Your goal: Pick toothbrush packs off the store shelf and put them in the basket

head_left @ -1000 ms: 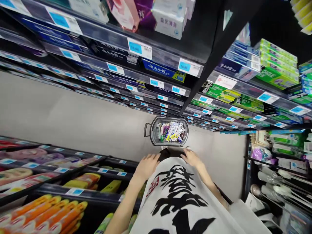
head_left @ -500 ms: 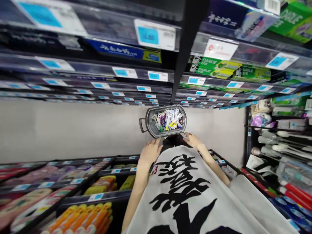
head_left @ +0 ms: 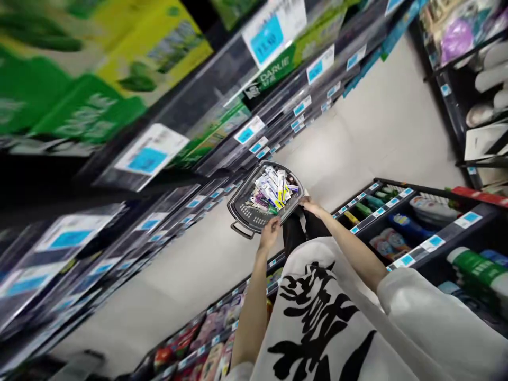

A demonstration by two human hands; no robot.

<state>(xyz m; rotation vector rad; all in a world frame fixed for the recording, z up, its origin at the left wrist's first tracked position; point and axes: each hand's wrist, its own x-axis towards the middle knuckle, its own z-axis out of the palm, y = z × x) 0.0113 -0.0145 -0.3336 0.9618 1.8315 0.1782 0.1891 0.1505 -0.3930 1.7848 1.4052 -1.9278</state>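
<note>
Grips the near rim of the grey basket (head_left: 246,212) with the left hand (head_left: 271,232), close to its handle (head_left: 240,233), fingers curled over the edge and thumb near them. Holds the same rim further right with the right hand (head_left: 310,205), fingers bent at the corner; cannot tell how tightly. Sets the two hands apart from each other, both clamped along one side. Has the basket in front of the dark trousers (head_left: 292,233), just beside the tall shelves (head_left: 198,108); cannot tell whether lifted or resting on the floor (head_left: 377,132). Heaps slim packs (head_left: 273,188) inside, white, purple, yellow and blue, with print too small to read. Reads "DARLIE" on a green box (head_left: 275,71) at the shelf edge, and the same name, blurred, on larger green-and-yellow cartons (head_left: 87,114) at upper left. Carries blue-panelled price tags (head_left: 266,41) along the shelf edges, figures mostly too blurred. Wears a white top (head_left: 325,248) with black brush-like writing, too foreshortened to read.
</note>
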